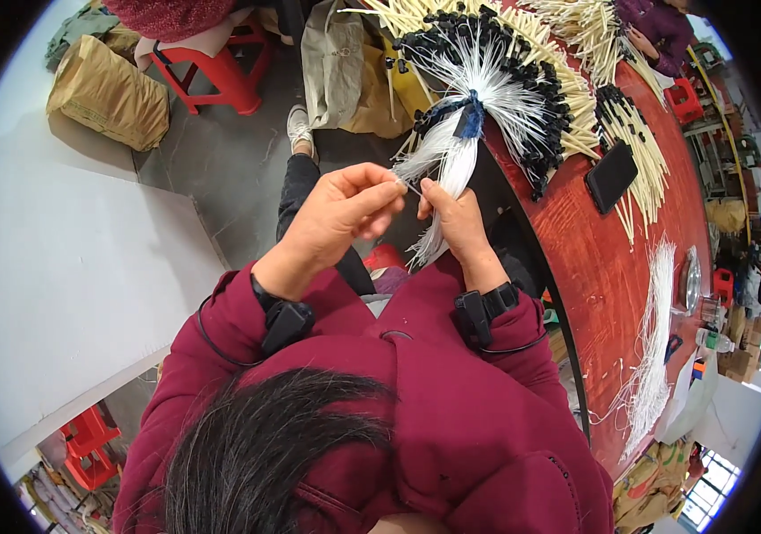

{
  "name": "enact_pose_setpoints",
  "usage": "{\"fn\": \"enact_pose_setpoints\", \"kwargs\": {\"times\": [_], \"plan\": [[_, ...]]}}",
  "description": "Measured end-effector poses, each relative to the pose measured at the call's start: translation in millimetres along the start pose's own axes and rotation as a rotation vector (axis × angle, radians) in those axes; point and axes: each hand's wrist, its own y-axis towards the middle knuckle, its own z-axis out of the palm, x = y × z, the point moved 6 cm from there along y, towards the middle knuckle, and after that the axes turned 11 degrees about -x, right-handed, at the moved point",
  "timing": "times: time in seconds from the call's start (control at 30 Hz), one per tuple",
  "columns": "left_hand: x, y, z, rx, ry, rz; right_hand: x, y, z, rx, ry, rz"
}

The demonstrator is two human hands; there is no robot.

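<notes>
A bundle of thin white strings (pixel 460 160) hangs over the table's near edge, tied with a dark blue cloth strip (pixel 470 121). Beyond the tie, the strings fan out to black-ended pieces on many cream-coloured sticks (pixel 576 93). My left hand (pixel 342 214) is closed in a pinch at the loose string ends. Close beside it, my right hand (pixel 459 221) is also closed, thumb against finger, on the strings at the bundle's lower part. A fine white strand seems to run between my fingertips; its exact path is too small to follow.
On the red table (pixel 589 294) lie a black phone (pixel 612 177), resting on more sticks, and a long hank of white string (pixel 650 356). A white board (pixel 87 285) stands at left. Behind are a brown sack (pixel 113 93) and a red stool (pixel 220 76). Another person's hand (pixel 643 43) is at the far right.
</notes>
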Motion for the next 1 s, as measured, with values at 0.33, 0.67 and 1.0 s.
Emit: {"fn": "enact_pose_setpoints", "kwargs": {"times": [0.33, 0.67, 1.0], "plan": [[-7, 56, -6, -0.262, 0.143, 0.333, 3, -2, 0, 0.022, -0.003, 0.029], [14, 22, -39, -0.067, 1.292, 1.043, 5, -2, 2, 0.069, 0.018, 0.050], [47, 39, -40, -0.040, 1.145, 0.712, 5, -2, 3, 0.093, 0.040, 0.052]]}}
